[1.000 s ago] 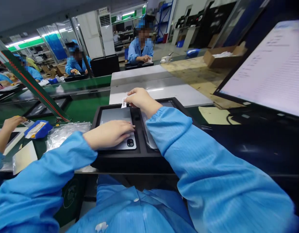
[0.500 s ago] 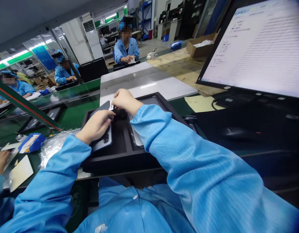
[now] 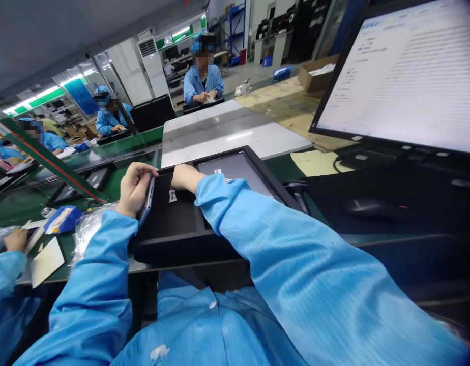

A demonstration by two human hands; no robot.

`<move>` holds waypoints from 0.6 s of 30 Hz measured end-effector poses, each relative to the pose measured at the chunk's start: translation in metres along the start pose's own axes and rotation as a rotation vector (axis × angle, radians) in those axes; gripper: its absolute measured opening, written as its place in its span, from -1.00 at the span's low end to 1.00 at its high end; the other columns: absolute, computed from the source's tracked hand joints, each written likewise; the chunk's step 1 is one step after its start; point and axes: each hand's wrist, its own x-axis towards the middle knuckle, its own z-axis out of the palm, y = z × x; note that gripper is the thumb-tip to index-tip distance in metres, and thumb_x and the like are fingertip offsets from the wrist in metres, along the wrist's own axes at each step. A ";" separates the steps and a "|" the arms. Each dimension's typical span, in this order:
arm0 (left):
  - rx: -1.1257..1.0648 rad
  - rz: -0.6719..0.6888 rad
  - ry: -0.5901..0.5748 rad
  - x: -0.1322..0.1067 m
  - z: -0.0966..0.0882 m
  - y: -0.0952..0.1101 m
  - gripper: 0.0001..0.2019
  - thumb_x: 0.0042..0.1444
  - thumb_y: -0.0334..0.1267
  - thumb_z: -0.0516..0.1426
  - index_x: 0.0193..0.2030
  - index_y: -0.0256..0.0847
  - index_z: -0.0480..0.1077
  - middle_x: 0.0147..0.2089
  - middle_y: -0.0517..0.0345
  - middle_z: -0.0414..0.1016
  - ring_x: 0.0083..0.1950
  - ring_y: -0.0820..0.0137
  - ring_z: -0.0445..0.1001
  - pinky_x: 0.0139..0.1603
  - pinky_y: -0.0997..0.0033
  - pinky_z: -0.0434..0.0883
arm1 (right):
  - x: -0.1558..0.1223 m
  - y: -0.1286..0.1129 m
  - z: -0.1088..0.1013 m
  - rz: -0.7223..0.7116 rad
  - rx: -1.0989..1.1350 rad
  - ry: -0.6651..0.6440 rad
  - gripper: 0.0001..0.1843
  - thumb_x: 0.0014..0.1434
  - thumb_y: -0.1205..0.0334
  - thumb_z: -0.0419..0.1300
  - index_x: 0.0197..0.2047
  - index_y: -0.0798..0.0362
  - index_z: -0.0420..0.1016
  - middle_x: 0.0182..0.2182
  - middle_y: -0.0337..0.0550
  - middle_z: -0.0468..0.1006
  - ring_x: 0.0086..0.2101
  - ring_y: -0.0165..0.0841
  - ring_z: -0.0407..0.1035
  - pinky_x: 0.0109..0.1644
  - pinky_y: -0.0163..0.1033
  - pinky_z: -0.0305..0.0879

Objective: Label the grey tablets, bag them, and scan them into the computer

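Note:
My left hand (image 3: 134, 190) grips a thin grey-blue tablet (image 3: 146, 203), tilted up on its edge at the left side of a black tray (image 3: 164, 250). The tablet's narrow side faces me. My right hand (image 3: 186, 179) reaches into the tray's left compartment with its fingers curled. A small white printed label (image 3: 172, 195) shows at its fingertips. I cannot tell whether the label also touches the tray floor. In the right compartment lies a flat grey-screened device (image 3: 238, 165) with small white labels, partly hidden by my right sleeve.
A monitor (image 3: 403, 76) and a mouse (image 3: 366, 207) are on the right. Clear plastic bags (image 3: 88, 229) and a blue box (image 3: 63, 219) sit to the left, near a co-worker's hand (image 3: 16, 240). A whitish board (image 3: 227, 129) lies behind the tray. Other people work farther back.
My left hand has moved left and turned the tablet from lying nearly flat, back up, to standing on edge. My right hand has lowered into the left compartment, with the label at its fingertips.

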 end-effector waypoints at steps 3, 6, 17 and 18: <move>0.046 -0.032 -0.003 0.002 0.007 0.000 -0.79 0.38 -0.11 0.05 -0.07 -0.22 0.35 -0.13 0.05 0.56 0.04 0.30 0.56 0.17 0.16 0.49 | -0.006 0.005 -0.034 -0.045 0.155 0.368 -0.83 0.09 0.38 0.39 -0.20 0.12 0.59 -0.14 0.11 0.65 0.00 -0.06 0.53 0.08 -0.15 0.43; 0.189 -0.033 -0.256 0.003 0.020 0.000 -0.80 0.30 -0.18 0.05 -0.07 -0.21 0.40 -0.05 -0.06 0.59 0.05 0.23 0.58 0.14 0.18 0.50 | -0.033 0.017 -0.066 -0.161 0.378 0.682 -0.85 0.27 0.28 0.25 -0.08 0.07 0.53 -0.20 -0.09 0.61 -0.08 -0.22 0.51 0.07 -0.19 0.42; 0.458 0.040 -0.611 0.006 0.073 0.030 -0.54 0.29 -0.31 -0.02 0.30 -0.33 0.32 0.10 -0.20 0.59 0.08 0.09 0.60 0.11 0.09 0.51 | -0.239 0.116 -0.055 -0.283 0.797 1.140 -0.72 0.16 -0.02 0.33 -0.33 -0.06 0.37 -0.52 -0.30 0.30 -0.54 -0.41 0.25 -0.47 -0.28 0.23; 0.403 0.022 -0.625 0.009 0.086 0.039 -0.56 0.32 -0.26 0.02 0.29 -0.30 0.34 0.07 -0.17 0.60 0.02 0.12 0.60 0.05 0.13 0.52 | -0.243 0.118 -0.056 -0.262 0.805 1.131 -0.72 0.13 -0.02 0.34 -0.34 -0.06 0.36 -0.53 -0.31 0.30 -0.55 -0.41 0.23 -0.48 -0.28 0.22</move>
